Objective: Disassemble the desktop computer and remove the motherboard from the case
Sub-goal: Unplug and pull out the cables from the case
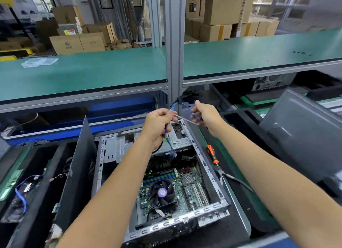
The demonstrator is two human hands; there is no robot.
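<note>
The open grey computer case [212, 175] lies in front of me with the green motherboard [192, 190] and its black CPU fan [162, 192] inside. Above the case's far end, my left hand [157, 125] grips a bundle of blue cables [169, 142] that hangs down into the case. My right hand [205, 114] pinches the other end of a blue cable and a pale strip stretched between both hands. A metal drive cage [118, 147] sits at the case's far end.
An orange-handled screwdriver [211, 155] and pliers [229, 177] lie right of the case. A dark panel [81, 173] stands upright on the left, with trays of loose parts and cables [24, 192] beyond it. Another case panel [303, 133] leans at right. A green shelf [92, 73] runs overhead.
</note>
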